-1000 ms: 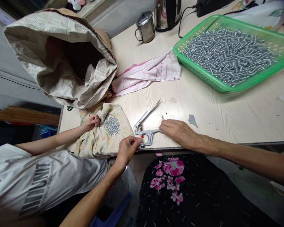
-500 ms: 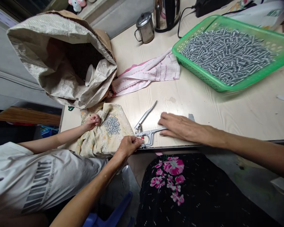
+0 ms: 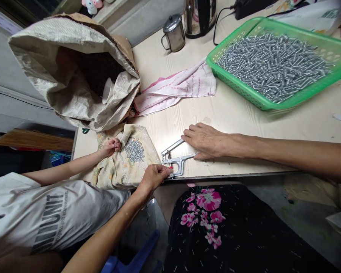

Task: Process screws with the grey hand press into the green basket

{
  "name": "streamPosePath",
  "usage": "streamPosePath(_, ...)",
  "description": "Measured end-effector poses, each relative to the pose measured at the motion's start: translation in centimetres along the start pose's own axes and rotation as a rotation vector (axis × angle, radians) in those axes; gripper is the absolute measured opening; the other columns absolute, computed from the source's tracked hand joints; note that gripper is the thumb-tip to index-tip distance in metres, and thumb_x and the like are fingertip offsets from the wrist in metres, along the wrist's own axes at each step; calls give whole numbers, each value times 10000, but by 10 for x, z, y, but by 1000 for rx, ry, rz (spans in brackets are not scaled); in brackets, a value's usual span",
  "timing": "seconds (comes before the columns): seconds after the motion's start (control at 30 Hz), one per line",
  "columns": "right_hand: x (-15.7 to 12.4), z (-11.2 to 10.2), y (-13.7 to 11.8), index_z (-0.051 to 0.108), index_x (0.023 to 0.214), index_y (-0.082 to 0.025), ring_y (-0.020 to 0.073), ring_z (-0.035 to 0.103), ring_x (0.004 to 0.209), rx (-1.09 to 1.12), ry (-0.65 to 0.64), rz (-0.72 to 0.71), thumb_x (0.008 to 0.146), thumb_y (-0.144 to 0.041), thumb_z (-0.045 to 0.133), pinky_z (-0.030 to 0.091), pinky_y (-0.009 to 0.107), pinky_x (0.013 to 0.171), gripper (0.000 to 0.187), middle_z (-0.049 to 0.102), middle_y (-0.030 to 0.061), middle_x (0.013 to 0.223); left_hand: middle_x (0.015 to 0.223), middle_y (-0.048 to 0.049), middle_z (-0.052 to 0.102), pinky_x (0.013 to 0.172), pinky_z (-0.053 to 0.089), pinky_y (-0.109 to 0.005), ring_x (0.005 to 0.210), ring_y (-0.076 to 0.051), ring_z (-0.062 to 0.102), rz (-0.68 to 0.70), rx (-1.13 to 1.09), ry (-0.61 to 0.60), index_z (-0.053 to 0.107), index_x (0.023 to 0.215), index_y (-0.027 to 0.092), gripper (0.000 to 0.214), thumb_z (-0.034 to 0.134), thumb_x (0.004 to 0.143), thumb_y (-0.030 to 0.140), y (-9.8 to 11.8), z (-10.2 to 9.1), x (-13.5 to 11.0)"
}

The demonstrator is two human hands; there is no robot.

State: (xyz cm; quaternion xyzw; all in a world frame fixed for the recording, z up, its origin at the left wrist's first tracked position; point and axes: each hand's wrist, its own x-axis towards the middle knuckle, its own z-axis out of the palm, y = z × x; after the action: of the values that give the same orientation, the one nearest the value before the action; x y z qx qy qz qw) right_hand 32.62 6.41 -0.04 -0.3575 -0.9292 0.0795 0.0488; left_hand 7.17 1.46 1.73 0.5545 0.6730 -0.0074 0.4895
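Note:
Grey snap-fastener pliers (image 3: 179, 162) lie near the table's front edge, with a small spring between their two handles and a bit of red at the jaw. My right hand (image 3: 206, 141) is around the handle ends, its fingers over the upper handle and the thumb by the lower one. At the jaw, my left hand (image 3: 155, 177) has thumb and forefinger pinched together; whatever lies between the fingertips is too small to make out. Left of it, a pile of small silvery metal pieces (image 3: 134, 150) rests on a patterned cloth (image 3: 113, 172).
Another person's hand (image 3: 112, 146) is closed beside the pile. A green basket (image 3: 244, 94) full of small metal pieces stands at back right. A large open sack (image 3: 71, 76), a pink-white towel (image 3: 176, 89), a metal mug (image 3: 174, 34) and a kettle (image 3: 200, 17) are behind.
My right hand has moved up and left onto the handles, and the upper handle has come down closer to the lower one. My left hand stays at the jaw.

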Motion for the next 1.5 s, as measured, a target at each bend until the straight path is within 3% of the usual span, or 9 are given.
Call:
streamPosePath(0.17,-8,2,-7,587,960,-153,260,500,889,53,29,-2,764,-292,763,447,361,728,298,591,118,987,988,-111,657,827,502,-387,931,-246,597,482,391,393,686,972,157,231,634,868,356,16,19,-6)
streamPosePath(0.3,-13,5,-8,572,1055,-140,264,502,903,87,40,42,729,-370,808,461,366,745,464,586,114,1010,1406,-195,474,1044,414,-534,1286,-330,436,809,598,300,408,1397,142,619,670,857,293,37,31,14)
streamPosePath(0.47,-25,5,-9,575,1039,-138,291,496,903,68,55,186,669,-475,845,463,391,729,568,575,130,999,1340,-164,508,1014,446,-502,1187,-308,473,824,701,166,279,1473,146,766,686,853,338,53,27,38)
streamPosePath(0.63,-33,6,-10,596,1003,-115,264,505,906,157,66,200,826,-353,747,456,360,728,332,575,132,988,1179,-123,593,920,482,-417,1085,-271,483,887,660,129,516,1284,116,505,678,864,345,62,29,41)
streamPosePath(0.8,-31,11,-10,603,878,-140,226,532,847,233,52,209,940,-229,592,434,335,688,109,594,95,885,957,-81,632,816,484,-362,936,-228,512,913,632,190,628,1060,143,256,521,961,353,59,37,45)
streamPosePath(0.97,-23,16,-4,575,758,-159,185,521,754,297,49,171,998,-212,478,402,319,674,264,580,59,776,825,-70,620,754,485,-340,847,-211,524,906,665,266,643,828,151,308,477,979,362,59,41,51)
streamPosePath(1.2,-26,8,29,638,999,-132,217,516,864,348,17,-32,930,-405,615,403,327,754,283,590,98,934,1337,-161,572,991,509,-452,1245,-284,515,960,652,407,564,1220,134,311,551,948,284,39,56,33)
streamPosePath(1.33,-13,8,53,643,904,-143,203,501,825,248,60,71,993,-279,466,373,326,755,240,601,95,893,1457,-174,488,1107,436,-494,1405,-305,393,1001,618,490,514,1301,132,346,481,981,261,23,87,14)
streamPosePath(1.5,20,-9,18,649,894,-156,245,478,885,-98,126,197,936,-141,504,325,361,742,152,617,110,930,1344,-160,594,1123,415,-496,1330,-289,494,983,546,462,499,1334,113,402,462,992,322,20,102,8)
